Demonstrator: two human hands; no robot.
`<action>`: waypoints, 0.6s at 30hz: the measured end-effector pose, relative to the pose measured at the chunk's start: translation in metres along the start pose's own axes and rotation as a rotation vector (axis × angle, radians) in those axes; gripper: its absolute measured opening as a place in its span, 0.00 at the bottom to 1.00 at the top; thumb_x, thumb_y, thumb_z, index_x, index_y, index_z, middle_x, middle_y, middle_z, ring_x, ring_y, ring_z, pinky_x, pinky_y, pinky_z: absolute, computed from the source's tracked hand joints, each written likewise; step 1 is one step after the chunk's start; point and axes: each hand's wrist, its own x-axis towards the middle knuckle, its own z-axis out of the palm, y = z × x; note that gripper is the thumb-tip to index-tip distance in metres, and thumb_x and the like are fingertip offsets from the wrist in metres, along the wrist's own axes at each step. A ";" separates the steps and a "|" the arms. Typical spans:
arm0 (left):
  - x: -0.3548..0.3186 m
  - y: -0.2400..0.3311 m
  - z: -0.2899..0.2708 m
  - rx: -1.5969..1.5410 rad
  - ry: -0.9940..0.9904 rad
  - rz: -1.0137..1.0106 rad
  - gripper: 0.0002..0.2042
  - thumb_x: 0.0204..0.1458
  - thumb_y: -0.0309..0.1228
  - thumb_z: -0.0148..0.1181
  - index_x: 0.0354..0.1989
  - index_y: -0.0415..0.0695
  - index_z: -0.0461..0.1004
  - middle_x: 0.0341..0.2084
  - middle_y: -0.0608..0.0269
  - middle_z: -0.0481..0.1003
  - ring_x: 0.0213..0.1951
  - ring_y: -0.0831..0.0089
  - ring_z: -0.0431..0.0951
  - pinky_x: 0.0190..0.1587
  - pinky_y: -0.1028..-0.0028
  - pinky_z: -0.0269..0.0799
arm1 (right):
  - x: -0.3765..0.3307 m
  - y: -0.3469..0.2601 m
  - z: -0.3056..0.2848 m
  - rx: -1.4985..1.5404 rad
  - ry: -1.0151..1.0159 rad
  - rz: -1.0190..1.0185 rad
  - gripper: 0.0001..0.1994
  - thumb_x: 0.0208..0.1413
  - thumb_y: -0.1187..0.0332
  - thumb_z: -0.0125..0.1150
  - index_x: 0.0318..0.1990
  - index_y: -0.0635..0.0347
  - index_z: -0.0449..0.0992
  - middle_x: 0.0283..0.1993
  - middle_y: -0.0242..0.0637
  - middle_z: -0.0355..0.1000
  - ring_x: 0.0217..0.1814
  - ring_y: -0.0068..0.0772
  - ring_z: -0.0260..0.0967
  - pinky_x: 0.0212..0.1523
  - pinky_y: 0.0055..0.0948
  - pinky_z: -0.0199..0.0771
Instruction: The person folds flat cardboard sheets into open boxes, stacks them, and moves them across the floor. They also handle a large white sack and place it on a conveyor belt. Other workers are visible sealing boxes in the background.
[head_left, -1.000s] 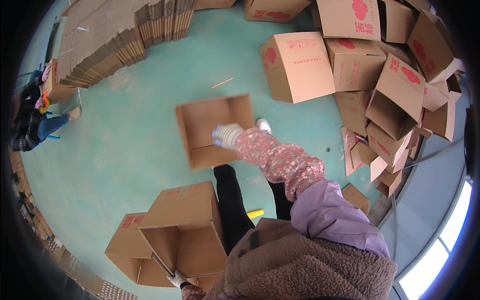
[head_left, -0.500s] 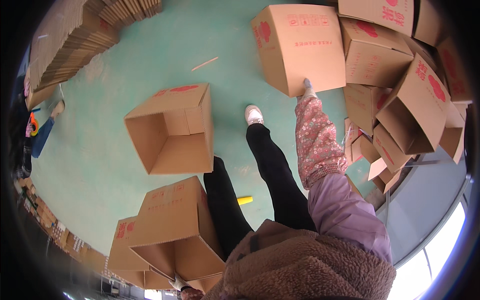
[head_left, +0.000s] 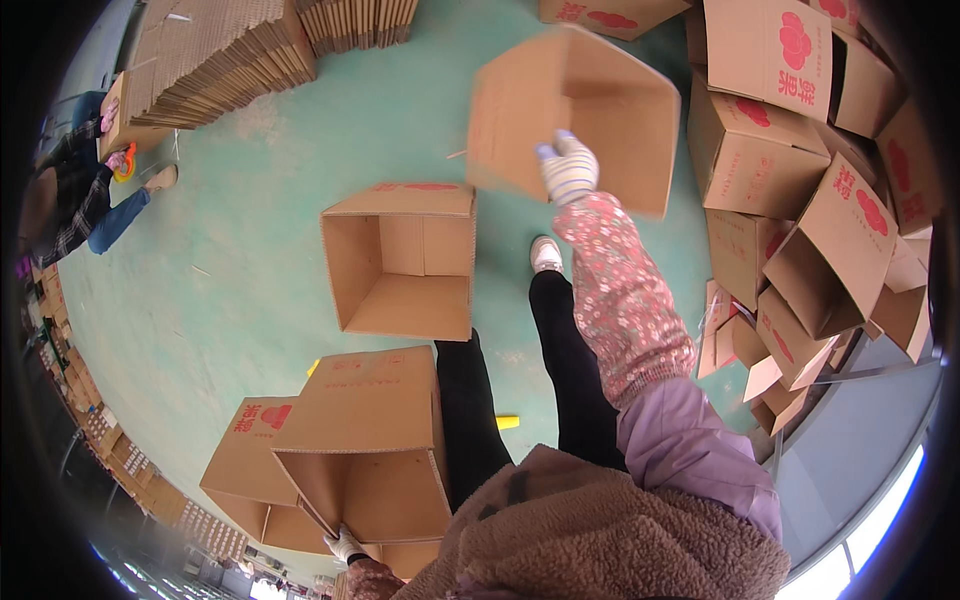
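My right hand (head_left: 570, 172), in a striped white glove, grips the near rim of a cardboard box (head_left: 515, 125) ahead of me. The box is tilted and blurred by motion, and its open side shows. Low on the left, my gloved left hand (head_left: 345, 545) is closed on the bottom edge of a second open cardboard box (head_left: 360, 400) beside my leg; some of its fingers are hidden. Another open box (head_left: 425, 305) lies on its side on the floor between them. Behind the held left box sits one more box (head_left: 240, 450) with red print.
A heap of cardboard boxes (head_left: 765, 150) rises on the right. Flattened cartons (head_left: 230, 70) stand stacked at the far left, where another person (head_left: 75, 205) works with an orange tape dispenser (head_left: 124, 163). A yellow object (head_left: 508, 422) lies by my feet on the green floor (head_left: 240, 290).
The box at my right hand has turned, so its open side now shows instead of closed faces. My right hand has moved left and nearer. The view has shifted left.
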 end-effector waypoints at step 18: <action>-0.005 0.098 0.047 0.297 -0.105 0.223 0.20 0.40 0.41 0.56 0.36 0.37 0.68 0.29 0.47 0.72 0.30 0.55 0.72 0.34 0.62 0.68 | -0.083 -0.025 0.087 -0.367 -0.757 -0.354 0.11 0.51 0.64 0.49 0.41 0.51 0.70 0.38 0.40 0.71 0.41 0.42 0.68 0.41 0.36 0.69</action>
